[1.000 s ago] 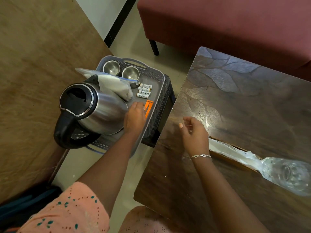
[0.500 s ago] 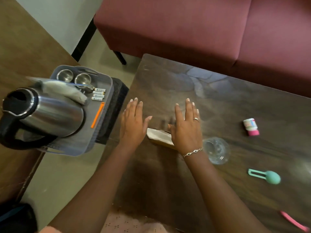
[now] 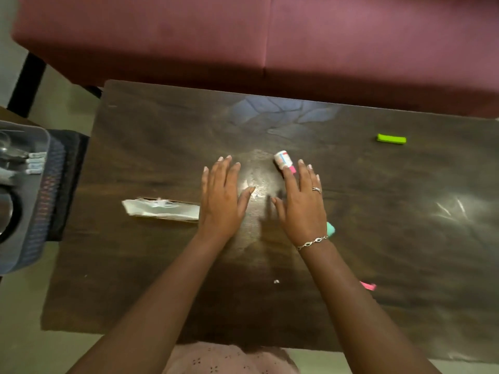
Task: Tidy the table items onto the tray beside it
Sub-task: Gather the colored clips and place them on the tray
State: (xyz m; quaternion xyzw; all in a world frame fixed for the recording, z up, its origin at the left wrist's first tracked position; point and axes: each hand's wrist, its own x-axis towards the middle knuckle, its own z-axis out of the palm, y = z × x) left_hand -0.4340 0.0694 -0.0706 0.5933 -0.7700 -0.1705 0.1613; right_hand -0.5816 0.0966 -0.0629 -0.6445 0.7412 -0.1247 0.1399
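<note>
Both hands hover flat over the middle of the dark wooden table (image 3: 162,147), fingers straight, holding nothing. My left hand (image 3: 224,195) is just right of a white plastic packet (image 3: 162,210) lying on the table. My right hand (image 3: 301,201) has its fingertips at a small white bottle with a pink cap (image 3: 283,161). A mint green item (image 3: 331,228) peeks out from under my right wrist. A lime green block (image 3: 391,138) lies at the far right. The grey tray (image 3: 35,201) sits at the left edge, holding batteries (image 3: 36,163).
A pink item (image 3: 368,286) shows beside my right forearm. A maroon sofa (image 3: 243,41) runs along the table's far side. The tray rests on a dark stool (image 3: 68,184) left of the table. A small white crumb (image 3: 276,281) lies near the front.
The view swung right from the tray to the table. My left hand left the tray; both hands now hover flat further right, past the packet, near the small bottle. The glass is hidden now.
</note>
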